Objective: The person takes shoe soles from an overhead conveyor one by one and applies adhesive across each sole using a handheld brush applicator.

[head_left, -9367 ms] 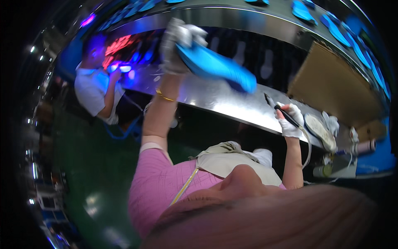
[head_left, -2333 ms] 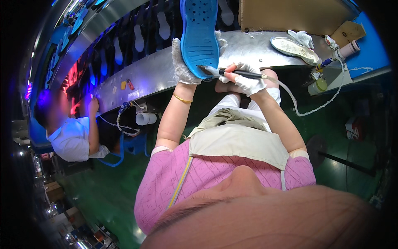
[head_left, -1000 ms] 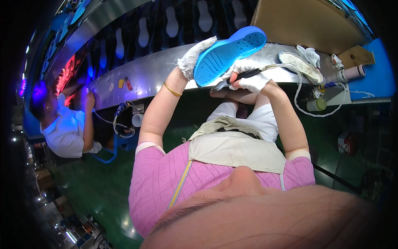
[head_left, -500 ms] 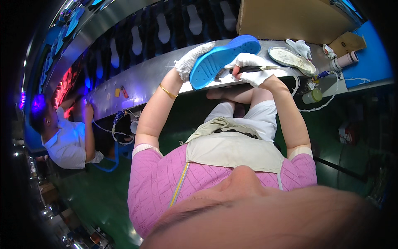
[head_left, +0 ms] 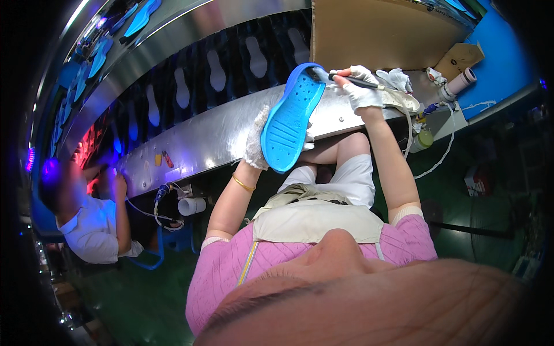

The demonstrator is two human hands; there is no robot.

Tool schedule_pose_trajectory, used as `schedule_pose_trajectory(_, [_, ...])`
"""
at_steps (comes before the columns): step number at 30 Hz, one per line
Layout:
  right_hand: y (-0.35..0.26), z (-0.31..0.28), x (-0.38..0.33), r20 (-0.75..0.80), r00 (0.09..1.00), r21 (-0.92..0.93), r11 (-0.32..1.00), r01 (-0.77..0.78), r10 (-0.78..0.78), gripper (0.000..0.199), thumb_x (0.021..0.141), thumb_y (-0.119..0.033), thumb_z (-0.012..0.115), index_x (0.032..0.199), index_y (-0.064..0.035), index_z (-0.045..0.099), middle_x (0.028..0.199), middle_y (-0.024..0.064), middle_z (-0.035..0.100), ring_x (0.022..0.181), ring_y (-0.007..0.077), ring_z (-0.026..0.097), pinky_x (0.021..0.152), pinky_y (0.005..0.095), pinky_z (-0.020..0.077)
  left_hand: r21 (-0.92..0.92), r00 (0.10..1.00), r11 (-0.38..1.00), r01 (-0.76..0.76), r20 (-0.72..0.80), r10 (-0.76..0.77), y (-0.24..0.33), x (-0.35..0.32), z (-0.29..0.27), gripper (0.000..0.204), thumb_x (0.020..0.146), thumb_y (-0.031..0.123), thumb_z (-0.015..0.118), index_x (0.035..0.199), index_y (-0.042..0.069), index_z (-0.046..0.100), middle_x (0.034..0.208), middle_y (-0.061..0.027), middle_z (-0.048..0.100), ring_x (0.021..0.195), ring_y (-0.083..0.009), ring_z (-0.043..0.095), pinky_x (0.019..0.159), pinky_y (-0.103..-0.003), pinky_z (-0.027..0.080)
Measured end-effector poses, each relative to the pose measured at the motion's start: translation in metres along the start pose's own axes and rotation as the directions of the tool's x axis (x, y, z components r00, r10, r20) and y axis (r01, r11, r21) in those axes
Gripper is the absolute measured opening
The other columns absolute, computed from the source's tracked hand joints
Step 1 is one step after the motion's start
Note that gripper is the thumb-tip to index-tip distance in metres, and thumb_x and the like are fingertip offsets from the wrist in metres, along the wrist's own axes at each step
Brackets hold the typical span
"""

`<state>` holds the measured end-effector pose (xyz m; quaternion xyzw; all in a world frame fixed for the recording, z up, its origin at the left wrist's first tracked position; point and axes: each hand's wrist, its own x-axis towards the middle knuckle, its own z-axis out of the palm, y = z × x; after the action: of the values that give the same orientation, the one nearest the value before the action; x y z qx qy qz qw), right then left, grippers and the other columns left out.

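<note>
A blue shoe sole [head_left: 288, 127] is tilted up above the bench, its inner side with grooves and small holes facing me. My left hand [head_left: 257, 141], in a white knitted glove, grips it from the left side and beneath; some fingertips are hidden behind it. In a white glove with bare fingertips, my right hand [head_left: 361, 92] is closed round a black-handled brush [head_left: 346, 79] with a thin hose at its back end. Its pale tip touches the sole's inner side near the far end. Behind my right hand lies a whitish, sole-shaped piece [head_left: 407, 102], partly covered.
The metal bench [head_left: 208, 138] runs across in front, with dark sole-shaped pieces in a row beyond it. A cardboard box [head_left: 381, 34] stands at the back right. White cloths [head_left: 395, 79], a pinkish roll [head_left: 461, 82] and a small jar [head_left: 423, 140] sit right. Another person [head_left: 92, 219] sits at left.
The blue sole has swung more upright and come nearer to me, with my left hand lower on it. My right hand has moved the brush to the sole's far end.
</note>
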<state>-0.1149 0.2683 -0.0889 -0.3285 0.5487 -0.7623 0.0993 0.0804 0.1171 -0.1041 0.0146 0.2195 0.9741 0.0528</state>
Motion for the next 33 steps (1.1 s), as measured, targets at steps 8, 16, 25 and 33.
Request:
schedule_pose_trajectory(8, [-0.009,0.066,-0.079,0.347,0.889,-0.306,0.861,0.407,-0.297,0.019,0.069,-0.001,0.072,0.084,-0.0068,0.062,0.084,0.0107,0.063,0.078,0.0229,0.061,0.071,0.0318,0.0493,0.011,0.963,0.98,-0.197,-0.184,0.195,0.007,-0.003,-0.047,0.06,0.093,0.05,0.038,0.131,0.003,0.042,0.124,-0.0169,0.053,0.108,-0.0296,0.056,0.091,-0.044,0.048])
schedule_pose_trajectory(16, [-0.025,0.043,-0.047,-0.025,0.995,0.034,0.995,-0.097,0.097,0.006,0.081,-0.001,0.066,0.085,-0.0012,0.062,0.07,0.0052,0.062,0.061,0.0094,0.059,0.06,0.0223,0.0482,-0.091,0.987,0.984,-0.15,-0.063,0.145,-0.003,-0.009,0.002,0.065,0.094,0.046,0.034,0.138,-0.002,0.03,0.129,-0.0269,0.045,0.113,-0.0379,0.052,0.095,-0.048,0.044])
schedule_pose_trajectory(25, [-0.038,0.052,-0.059,0.085,0.996,0.093,0.996,0.008,-0.016,0.008,0.081,0.0,0.065,0.087,-0.0004,0.061,0.081,0.0084,0.065,0.067,0.0116,0.062,0.063,0.0227,0.0503,0.028,0.979,0.989,-0.146,-0.14,0.149,-0.007,-0.009,-0.012,0.071,0.091,0.052,0.04,0.137,-0.001,0.031,0.129,-0.0214,0.048,0.111,-0.0338,0.054,0.095,-0.049,0.045])
schedule_pose_trajectory(33, [-0.028,0.037,-0.047,-0.134,0.988,0.013,0.997,-0.071,0.072,0.009,0.08,0.0,0.066,0.086,-0.0003,0.059,0.078,0.0073,0.063,0.066,0.0108,0.061,0.06,0.022,0.05,0.051,0.99,0.99,-0.13,-0.047,0.132,-0.011,-0.008,-0.004,0.073,0.09,0.053,0.042,0.137,-0.001,0.031,0.129,-0.0207,0.047,0.11,-0.0342,0.054,0.095,-0.051,0.044])
